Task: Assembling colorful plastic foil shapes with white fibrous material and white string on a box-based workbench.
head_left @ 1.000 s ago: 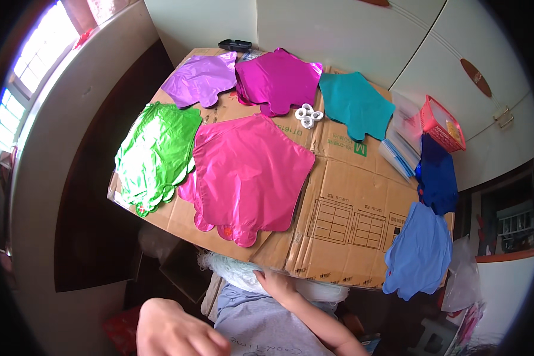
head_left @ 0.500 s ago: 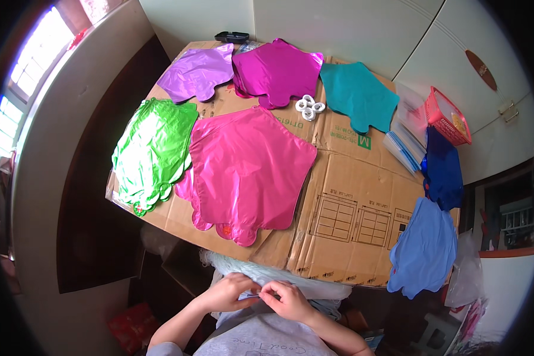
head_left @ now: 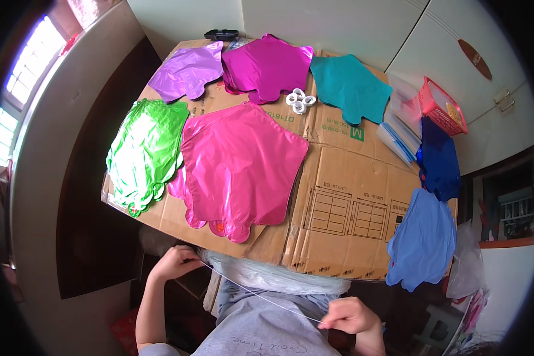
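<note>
A thin white string (head_left: 261, 295) runs taut and slanting across my lap, in front of the cardboard's near edge. My left hand (head_left: 178, 262) pinches its upper end by the near left edge of the cardboard. Lower and to the right, my right hand (head_left: 351, 315) has its fingers closed on the other end. Beyond my hands, a large pink foil balloon (head_left: 243, 166), flat and uninflated, lies over more pink ones. Shiny green foil balloons (head_left: 145, 154) are stacked to its left. Several small white rolls (head_left: 299, 101) sit behind the pink pile.
Flattened cardboard (head_left: 338, 172) covers the table. Flat foil pieces in lilac (head_left: 190, 71), magenta (head_left: 268, 66) and teal (head_left: 353, 89) line its back. Dark blue (head_left: 440, 160) and light blue piles (head_left: 422, 240) lie right, near clear plastic sleeves (head_left: 397, 142) and a pink basket (head_left: 442, 110).
My hands, together in front of me before, have moved apart, the left up and leftward, the right down and rightward. The white string now stretches between them. The view has shifted slightly.
</note>
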A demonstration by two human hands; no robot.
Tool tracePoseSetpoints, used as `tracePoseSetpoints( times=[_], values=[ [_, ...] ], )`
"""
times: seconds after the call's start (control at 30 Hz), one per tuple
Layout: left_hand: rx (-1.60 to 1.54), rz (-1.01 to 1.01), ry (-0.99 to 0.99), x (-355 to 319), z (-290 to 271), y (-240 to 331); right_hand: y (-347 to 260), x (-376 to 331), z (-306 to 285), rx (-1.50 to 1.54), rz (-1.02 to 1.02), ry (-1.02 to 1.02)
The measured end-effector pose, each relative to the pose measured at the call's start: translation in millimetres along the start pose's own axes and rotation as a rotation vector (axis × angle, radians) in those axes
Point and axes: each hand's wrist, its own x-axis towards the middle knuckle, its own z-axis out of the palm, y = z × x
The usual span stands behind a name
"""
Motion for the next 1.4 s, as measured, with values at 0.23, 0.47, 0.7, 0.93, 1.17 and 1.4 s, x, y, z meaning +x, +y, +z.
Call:
tracePoseSetpoints(
  times=[0.23,0.47,0.7,0.93,1.17,1.4],
  values=[
    [-0.261,-0.260,0.110,-13.9,-14.4,-37.0,-11.6,-20.0,-25.5,0.617,-0.744,-0.259],
    [-0.864,-0.111,0.377,-23.9,-14.0,-27.7,4.1,-62.4,-42.7,0.567,-0.562,-0.021],
    [-1.069,0.607,0.450,-42.1,-63.3,89.8,-17.3,-15.2,-16.8,-0.704,0.286,0.035],
    [-0.574,1.089,0.029,-8.2,-64.3,187.5,-37.7,75.4,31.0,-0.376,-0.295,0.091],
    [-0.218,0.837,-0.019,37.0,-37.7,218.0,4.2,109.0,57.9,0.228,-0.155,-0.250],
    [-1.204,0.158,-0.153,19.9,4.0,134.7,19.3,61.6,26.1,0.692,0.060,0.122]
  ],
)
